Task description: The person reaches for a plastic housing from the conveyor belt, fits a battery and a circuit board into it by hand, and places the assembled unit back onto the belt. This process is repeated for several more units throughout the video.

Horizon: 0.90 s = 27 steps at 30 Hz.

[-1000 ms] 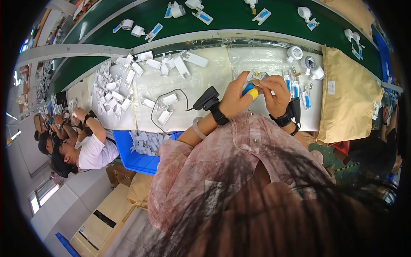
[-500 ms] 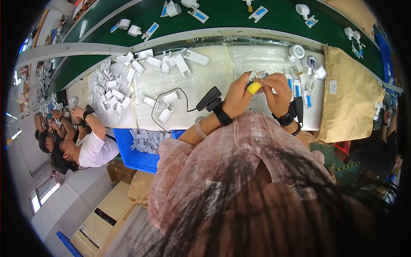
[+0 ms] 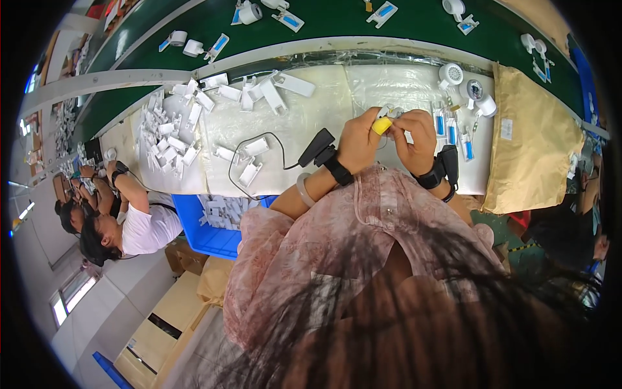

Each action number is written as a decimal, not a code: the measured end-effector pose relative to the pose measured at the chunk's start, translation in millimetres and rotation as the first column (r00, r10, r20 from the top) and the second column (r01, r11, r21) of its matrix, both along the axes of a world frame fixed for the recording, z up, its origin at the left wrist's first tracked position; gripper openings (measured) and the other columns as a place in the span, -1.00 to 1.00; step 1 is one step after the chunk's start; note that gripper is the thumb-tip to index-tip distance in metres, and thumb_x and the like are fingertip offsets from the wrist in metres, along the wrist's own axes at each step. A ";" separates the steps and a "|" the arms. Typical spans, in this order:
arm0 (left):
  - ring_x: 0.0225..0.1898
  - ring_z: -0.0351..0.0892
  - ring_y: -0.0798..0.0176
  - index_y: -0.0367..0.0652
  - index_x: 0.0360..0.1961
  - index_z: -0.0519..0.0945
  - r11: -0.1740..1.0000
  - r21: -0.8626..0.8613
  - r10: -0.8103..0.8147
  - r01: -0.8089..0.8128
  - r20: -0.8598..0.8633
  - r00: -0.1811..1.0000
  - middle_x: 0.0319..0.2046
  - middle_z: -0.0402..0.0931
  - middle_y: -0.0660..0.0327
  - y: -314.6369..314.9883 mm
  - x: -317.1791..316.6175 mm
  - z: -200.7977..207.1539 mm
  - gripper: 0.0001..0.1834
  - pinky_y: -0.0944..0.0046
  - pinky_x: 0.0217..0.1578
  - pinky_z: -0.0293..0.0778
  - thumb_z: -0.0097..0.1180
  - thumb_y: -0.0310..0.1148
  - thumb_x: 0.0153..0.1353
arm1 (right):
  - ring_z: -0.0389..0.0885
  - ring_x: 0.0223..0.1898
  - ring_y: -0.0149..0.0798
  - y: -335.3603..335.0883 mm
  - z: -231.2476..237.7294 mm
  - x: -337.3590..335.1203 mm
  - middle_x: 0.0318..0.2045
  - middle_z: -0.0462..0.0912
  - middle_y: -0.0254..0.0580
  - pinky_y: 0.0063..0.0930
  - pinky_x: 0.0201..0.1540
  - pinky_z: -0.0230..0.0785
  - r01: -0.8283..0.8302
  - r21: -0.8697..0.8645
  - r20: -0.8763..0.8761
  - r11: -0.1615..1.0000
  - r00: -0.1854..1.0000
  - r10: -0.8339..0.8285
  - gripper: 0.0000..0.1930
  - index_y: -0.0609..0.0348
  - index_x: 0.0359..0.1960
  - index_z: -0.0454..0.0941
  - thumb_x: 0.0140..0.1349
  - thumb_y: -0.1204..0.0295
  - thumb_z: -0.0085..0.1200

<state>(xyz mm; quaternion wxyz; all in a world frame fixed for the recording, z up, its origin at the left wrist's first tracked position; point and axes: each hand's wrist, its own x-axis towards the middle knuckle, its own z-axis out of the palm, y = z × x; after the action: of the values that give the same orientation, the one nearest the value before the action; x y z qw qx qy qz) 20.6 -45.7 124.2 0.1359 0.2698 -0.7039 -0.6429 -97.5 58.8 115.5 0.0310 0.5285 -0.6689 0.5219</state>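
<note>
My left hand is closed on a small white plastic part, just above the table in front of me. A bright yellow piece shows under the left fingertips; whether it is tape or a solid part I cannot tell. My right hand pinches the same white part from the other side, and its fingertips hide much of it. Right of this hand lie several white pieces with blue strips. Beyond them are white round-headed units with cords or small fittings.
A heap of white plastic housings covers the left of the table. A blue bin of white parts stands below it. Brown paper covers the right end. A green conveyor carries units along the back. A person in white works at left.
On the conveyor the units have shifted slightly left. My hands stay in nearly the same place, with the fingers moved a little and the yellow piece turned slightly.
</note>
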 end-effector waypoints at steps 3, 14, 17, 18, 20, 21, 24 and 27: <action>-0.54 0.58 0.13 -0.28 -0.20 0.48 0.999 0.009 -0.037 0.037 -0.021 0.999 -0.53 0.55 0.05 -10.5 -2.2 -7.7 -0.83 0.22 -0.49 0.44 -0.14 -0.46 0.30 | 0.54 -0.31 -0.09 0.1 -6.6 -6.3 -0.38 0.60 -0.15 -0.30 -0.24 0.33 -0.049 0.119 0.077 0.992 0.996 0.040 -0.78 0.19 -0.29 0.57 -0.01 0.63 0.23; -0.66 0.48 0.43 -0.23 -0.02 0.42 0.984 0.005 0.176 -0.176 0.000 0.984 -0.41 0.57 0.18 -178.4 -86.5 -88.4 -0.73 0.38 -0.71 0.41 -0.09 -0.33 0.33 | 0.58 -0.19 -0.05 -90.6 -47.7 -100.3 -0.19 0.57 -0.06 -0.38 -0.11 0.42 0.000 0.284 0.049 0.959 0.999 -0.015 -0.74 0.23 -0.06 0.51 0.19 0.60 0.07; -0.37 0.56 0.20 -0.29 0.19 0.25 0.948 -0.193 0.271 -0.254 0.070 0.960 -0.16 0.48 0.02 -222.3 -100.8 -114.6 -0.55 0.29 -0.39 0.56 -0.03 -0.41 0.30 | 0.54 -0.15 0.08 -145.4 -67.1 -139.3 -0.12 0.52 -0.03 -0.23 -0.13 0.43 -0.011 0.336 -0.114 0.942 0.992 0.052 -0.65 0.09 -0.03 0.52 0.15 0.68 0.00; -0.37 0.56 0.20 -0.29 0.19 0.25 0.942 -0.201 0.288 -0.270 0.068 0.955 -0.16 0.48 0.02 -226.5 -94.1 -133.4 -0.55 0.29 -0.39 0.56 -0.03 -0.41 0.30 | 0.55 -0.14 0.05 -166.0 -72.0 -145.6 -0.14 0.53 -0.06 -0.23 -0.13 0.43 0.015 0.374 -0.158 0.927 0.986 0.048 -0.61 0.01 -0.02 0.54 0.12 0.67 -0.01; -0.09 0.48 0.04 -0.33 0.24 0.19 0.521 -0.740 0.469 -0.425 -0.167 0.867 0.08 0.30 -0.11 -223.2 -98.4 -153.2 -0.40 0.20 -0.10 0.49 0.09 -0.46 0.19 | 0.50 0.01 -0.03 -197.9 -89.8 -164.8 -0.05 0.53 -0.14 -0.25 -0.01 0.38 0.107 0.461 -0.343 0.881 0.937 0.065 -0.61 -0.05 -0.02 0.55 0.08 0.59 0.07; 0.07 0.36 -0.05 -0.35 0.28 0.14 0.739 -0.567 0.429 -0.364 -0.020 0.903 0.20 0.14 -0.16 -211.3 -90.9 -152.5 -0.28 0.14 0.06 0.36 0.17 -0.48 0.11 | 0.50 0.01 -0.03 -209.7 -98.8 -173.8 -0.05 0.53 -0.14 -0.25 -0.01 0.38 0.110 0.463 -0.344 0.879 0.937 0.064 -0.61 -0.05 -0.02 0.55 0.08 0.59 0.07; 0.04 0.43 0.07 -0.31 0.18 0.32 0.770 -0.581 0.291 -0.264 -0.048 0.956 0.04 0.36 0.00 -172.6 -57.4 -168.3 -0.42 0.18 0.03 0.41 0.14 -0.55 0.09 | 0.37 0.19 -0.13 -245.5 -117.0 -191.9 0.08 0.48 -0.24 -0.25 0.12 0.28 0.151 0.354 -0.589 0.923 0.803 0.095 -0.65 -0.10 -0.08 0.59 0.03 0.47 0.15; 0.06 0.49 0.19 -0.24 0.13 0.38 0.980 -0.118 0.176 -0.161 0.125 0.976 0.05 0.40 0.11 -128.9 -23.0 -158.6 -0.53 0.27 -0.12 0.50 -0.10 -0.68 0.15 | 0.29 0.26 -0.20 -252.8 -128.9 -214.2 0.11 0.46 -0.30 -0.25 0.20 0.21 0.200 0.491 -0.733 0.848 0.620 0.279 -0.80 -0.07 -0.29 0.62 -0.02 0.38 0.20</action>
<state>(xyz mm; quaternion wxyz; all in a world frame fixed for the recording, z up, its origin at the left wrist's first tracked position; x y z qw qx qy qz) -2.4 -174.6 -34.4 0.1564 0.3636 -0.7195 -0.5707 -311.7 -194.1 -13.4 0.1602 0.7040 -0.6910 0.0341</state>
